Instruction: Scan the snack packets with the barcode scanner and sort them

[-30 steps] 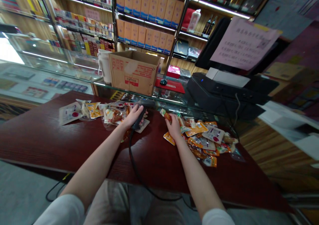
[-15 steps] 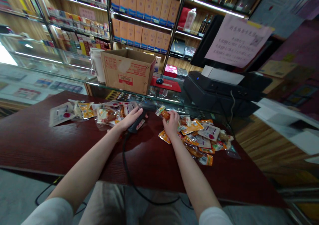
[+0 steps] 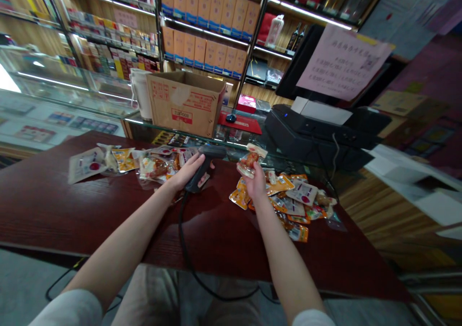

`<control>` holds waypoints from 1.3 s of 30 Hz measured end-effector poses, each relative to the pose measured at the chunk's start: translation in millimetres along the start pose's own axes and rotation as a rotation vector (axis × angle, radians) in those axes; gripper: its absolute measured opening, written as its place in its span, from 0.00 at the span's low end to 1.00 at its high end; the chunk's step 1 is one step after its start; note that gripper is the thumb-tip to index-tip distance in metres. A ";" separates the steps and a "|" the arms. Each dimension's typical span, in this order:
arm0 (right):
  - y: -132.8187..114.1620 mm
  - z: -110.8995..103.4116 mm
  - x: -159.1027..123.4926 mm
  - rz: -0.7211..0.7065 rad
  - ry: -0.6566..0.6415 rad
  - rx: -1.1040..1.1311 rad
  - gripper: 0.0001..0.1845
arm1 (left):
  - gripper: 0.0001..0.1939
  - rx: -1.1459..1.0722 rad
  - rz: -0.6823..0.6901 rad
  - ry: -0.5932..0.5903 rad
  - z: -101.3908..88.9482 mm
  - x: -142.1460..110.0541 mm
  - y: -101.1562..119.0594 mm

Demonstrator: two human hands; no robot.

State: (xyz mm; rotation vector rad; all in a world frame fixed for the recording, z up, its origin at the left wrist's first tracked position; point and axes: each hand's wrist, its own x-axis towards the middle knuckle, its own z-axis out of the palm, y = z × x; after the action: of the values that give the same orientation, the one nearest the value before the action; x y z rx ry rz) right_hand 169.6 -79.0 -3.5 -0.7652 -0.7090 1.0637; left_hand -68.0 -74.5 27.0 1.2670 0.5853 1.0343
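Observation:
My left hand [image 3: 188, 170] is wrapped round the handle of a black barcode scanner [image 3: 204, 164], whose head points right; its black cable [image 3: 182, 239] runs down off the table edge. My right hand [image 3: 257, 181] holds up a clear snack packet [image 3: 250, 159] with orange-brown food inside, just in front of the scanner head. Below that hand lies a pile of orange and white snack packets [image 3: 292, 201] on the dark red wooden table [image 3: 54, 206]. A second spread of packets [image 3: 122, 161] lies left of my left hand.
A glass counter behind the table carries an open cardboard box [image 3: 186, 102], a white jug [image 3: 140, 93], and a black cash register with a receipt printer [image 3: 317, 129]. A pink paper notice [image 3: 341, 61] hangs above it. Shelves of boxed goods fill the back wall.
My right hand has picked a snack packet out of the right pile and raised it toward the scanner. My left hand has lifted the scanner head slightly.

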 end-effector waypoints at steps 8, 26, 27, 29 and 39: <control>-6.0 -2.1 -1.8 0.070 0.005 0.061 0.14 | 0.27 0.001 -0.031 -0.061 8.8 -4.0 1.6; 7.2 0.2 -1.2 0.039 -0.066 -0.063 0.16 | 0.25 0.102 -0.079 -0.230 30.6 -7.0 -18.0; 8.1 -0.2 -0.6 0.024 -0.075 -0.085 0.17 | 0.26 0.091 -0.074 -0.223 30.5 -6.8 -17.9; 5.7 -2.1 0.6 -0.059 -0.058 -0.209 0.20 | 0.27 0.078 -0.075 -0.209 28.8 -5.8 -17.1; -47.5 -55.2 3.5 -0.464 0.293 -1.684 0.26 | 0.26 0.027 0.039 0.182 -14.0 7.1 -2.4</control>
State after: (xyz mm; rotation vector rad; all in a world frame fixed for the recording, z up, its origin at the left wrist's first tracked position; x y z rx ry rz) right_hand 238.6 -100.4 5.8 -1.9647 -1.3924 -0.3240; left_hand -75.8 -61.4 22.5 1.2197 0.7181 1.1859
